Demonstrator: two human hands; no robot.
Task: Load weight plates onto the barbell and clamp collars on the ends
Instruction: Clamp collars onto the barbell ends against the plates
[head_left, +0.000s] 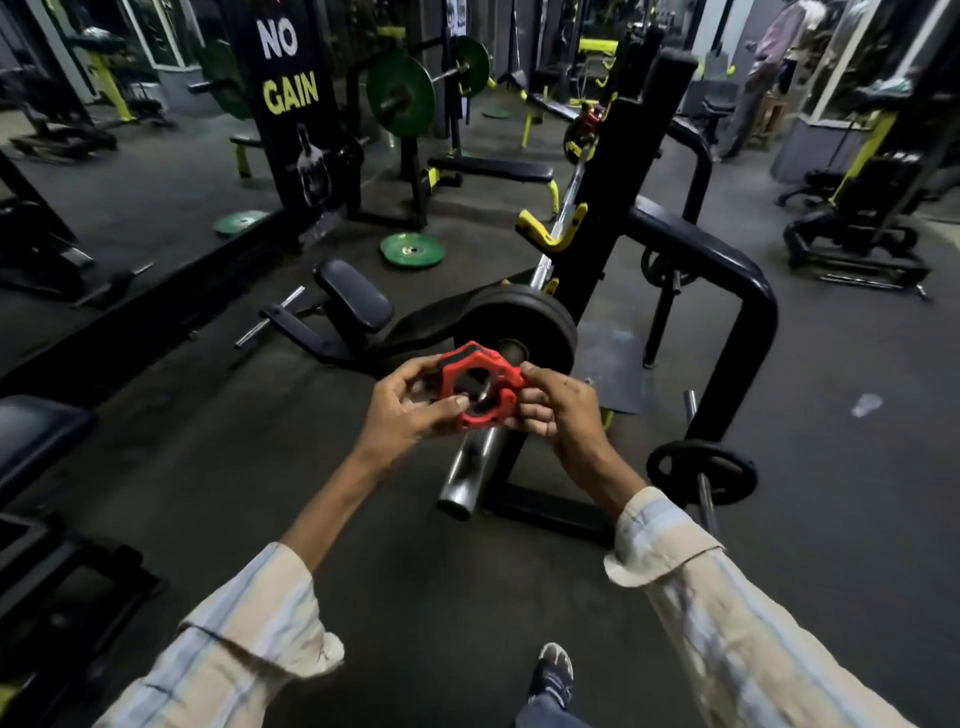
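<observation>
Red collar (480, 392), moulded plastic by the look of it, matt, with a black band round its rim. The barbell sleeve (470, 470) beneath is bare metal, polished and catching light. The black weight plate (519, 319) looks matt and rubbery. Shirt cuffs (660, 535) are pale striped woven cloth, creased. The floor (363, 519) is dark, dull and slightly rough. The bench pad (356, 299) shows smooth black vinyl with a soft sheen.

Collar (480, 387): red plastic ring with black band, held upright in front of the sleeve. Barbell (470, 470): chrome, sleeve end bare, resting in the rack hooks. Weight plate (524, 325): black, round, loaded on the sleeve.
</observation>
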